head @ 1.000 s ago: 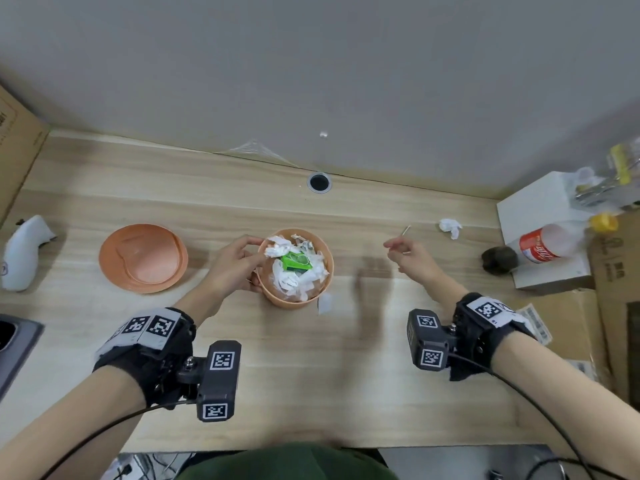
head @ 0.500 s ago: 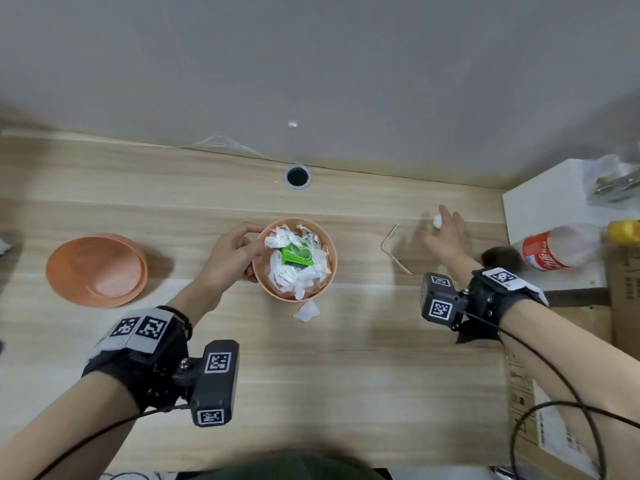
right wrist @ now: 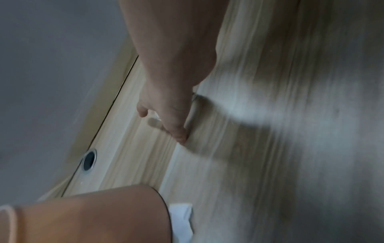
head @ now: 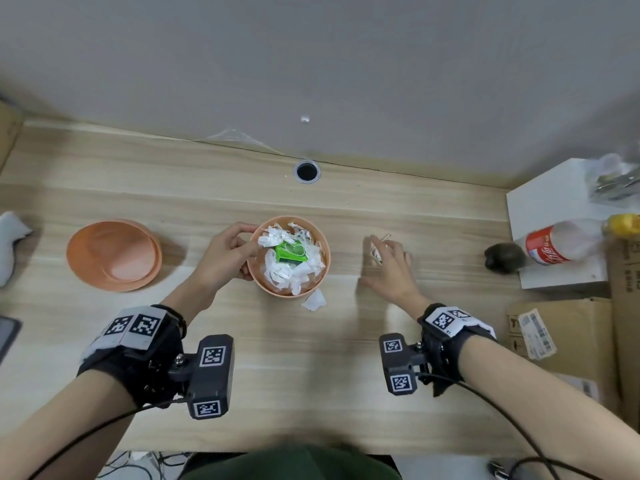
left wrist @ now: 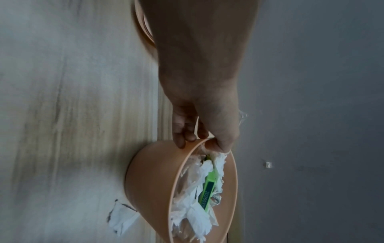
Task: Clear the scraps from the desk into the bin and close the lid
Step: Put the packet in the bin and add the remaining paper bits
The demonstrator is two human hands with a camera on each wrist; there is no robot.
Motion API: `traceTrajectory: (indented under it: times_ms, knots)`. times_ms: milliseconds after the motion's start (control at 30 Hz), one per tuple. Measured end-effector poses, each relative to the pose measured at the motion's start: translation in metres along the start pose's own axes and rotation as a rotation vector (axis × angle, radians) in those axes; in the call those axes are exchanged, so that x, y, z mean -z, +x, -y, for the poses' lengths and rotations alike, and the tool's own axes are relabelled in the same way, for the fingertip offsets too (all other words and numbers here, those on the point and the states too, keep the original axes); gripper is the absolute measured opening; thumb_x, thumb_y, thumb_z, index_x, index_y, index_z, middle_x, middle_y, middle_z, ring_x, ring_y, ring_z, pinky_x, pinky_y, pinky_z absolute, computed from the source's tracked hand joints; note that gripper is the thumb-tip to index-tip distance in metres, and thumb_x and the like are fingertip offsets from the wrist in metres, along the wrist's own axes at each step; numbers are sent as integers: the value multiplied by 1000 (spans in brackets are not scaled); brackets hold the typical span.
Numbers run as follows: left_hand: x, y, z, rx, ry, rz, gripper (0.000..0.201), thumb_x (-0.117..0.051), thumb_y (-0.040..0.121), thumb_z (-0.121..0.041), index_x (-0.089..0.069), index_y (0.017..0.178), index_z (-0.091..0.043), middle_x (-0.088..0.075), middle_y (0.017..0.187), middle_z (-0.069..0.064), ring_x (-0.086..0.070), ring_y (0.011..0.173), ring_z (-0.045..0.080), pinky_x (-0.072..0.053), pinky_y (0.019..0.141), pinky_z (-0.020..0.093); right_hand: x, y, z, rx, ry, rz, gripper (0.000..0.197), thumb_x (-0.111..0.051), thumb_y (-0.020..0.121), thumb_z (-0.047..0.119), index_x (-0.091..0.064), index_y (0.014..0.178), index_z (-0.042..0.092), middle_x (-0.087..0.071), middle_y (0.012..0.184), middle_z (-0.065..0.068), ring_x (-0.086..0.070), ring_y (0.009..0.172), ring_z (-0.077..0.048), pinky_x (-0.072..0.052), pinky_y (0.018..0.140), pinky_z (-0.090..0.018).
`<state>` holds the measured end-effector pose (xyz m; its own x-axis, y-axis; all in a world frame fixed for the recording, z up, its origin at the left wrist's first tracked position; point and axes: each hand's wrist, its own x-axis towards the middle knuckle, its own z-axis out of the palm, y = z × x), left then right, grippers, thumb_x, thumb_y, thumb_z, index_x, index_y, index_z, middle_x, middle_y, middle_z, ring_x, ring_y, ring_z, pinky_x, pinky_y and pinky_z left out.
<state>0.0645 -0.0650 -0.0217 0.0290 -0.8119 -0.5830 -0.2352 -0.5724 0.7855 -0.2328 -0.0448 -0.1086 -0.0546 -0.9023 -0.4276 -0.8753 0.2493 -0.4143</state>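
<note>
An orange bin [head: 320, 271] stands mid-desk, heaped with white paper scraps and a green packet [head: 291, 252]. My left hand [head: 235, 251] grips its left rim, thumb inside and fingers outside [left wrist: 187, 136]. The orange lid [head: 114, 254] lies upturned on the desk to the left. One white scrap [head: 314, 301] lies against the bin's front [left wrist: 122, 218]. To the right of the bin, my right hand [head: 386, 258] is low over the desk with its fingers curled over a small white scrap [head: 375, 252]. A thin stick [head: 385, 236] shows at the fingertips. The right wrist view is blurred.
A cable hole [head: 307, 171] sits near the wall. At the right are a white box [head: 554, 216], a lying bottle [head: 554, 244], a dark round object [head: 504, 258] and cardboard boxes [head: 568, 327]. A white object [head: 10, 237] is at the far left.
My right hand reached out right to the white scrap, closed over it and has drawn back left toward the bin. The left hand stays on the rim.
</note>
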Motion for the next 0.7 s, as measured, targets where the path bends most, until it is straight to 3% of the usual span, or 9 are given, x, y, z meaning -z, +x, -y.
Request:
traceTrajectory:
  times_ms: [167, 300, 500, 600, 700]
  knots:
    - [28, -21, 20, 2, 0, -22, 31, -55, 79, -4, -67, 102, -22, -57, 70, 10, -59, 66, 25, -57, 78, 53, -28, -24, 27, 77, 22, 94, 86, -73, 72, 33, -26, 143, 30, -30, 141, -11, -30, 128, -33, -28, 107, -40]
    - [49, -38, 35, 20, -4, -36, 35, -56, 82, -2, -65, 112, -16, -57, 73, 11, -61, 67, 26, -58, 78, 51, -52, -42, 52, 137, -30, 126, 80, -71, 72, 35, -30, 141, 29, -34, 137, -10, -33, 126, -33, -32, 105, -41]
    - [76, -62, 58, 49, -44, -17, 31, -60, 85, -7, -63, 114, -17, -57, 79, 13, -61, 69, 26, -59, 80, 51, -68, -50, 83, 138, -134, 165, 62, -65, 76, 22, -40, 132, 28, -35, 132, -7, -38, 115, -37, -42, 95, -45]
    - [85, -72, 64, 68, -89, 28, 30, -61, 86, -5, -61, 110, -22, -58, 81, 10, -60, 68, 24, -59, 79, 45, -74, -49, 92, 173, -171, 149, 39, -62, 78, 11, -52, 115, 18, -39, 123, -10, -47, 106, -39, -47, 86, -43]
    - [91, -78, 67, 74, -122, 84, 33, -64, 85, -5, -59, 114, -20, -59, 83, 12, -58, 63, 21, -59, 77, 41, -79, -56, 100, 180, -180, 156, 24, -52, 83, 1, -60, 105, 5, -51, 115, -16, -56, 100, -39, -42, 75, -32]
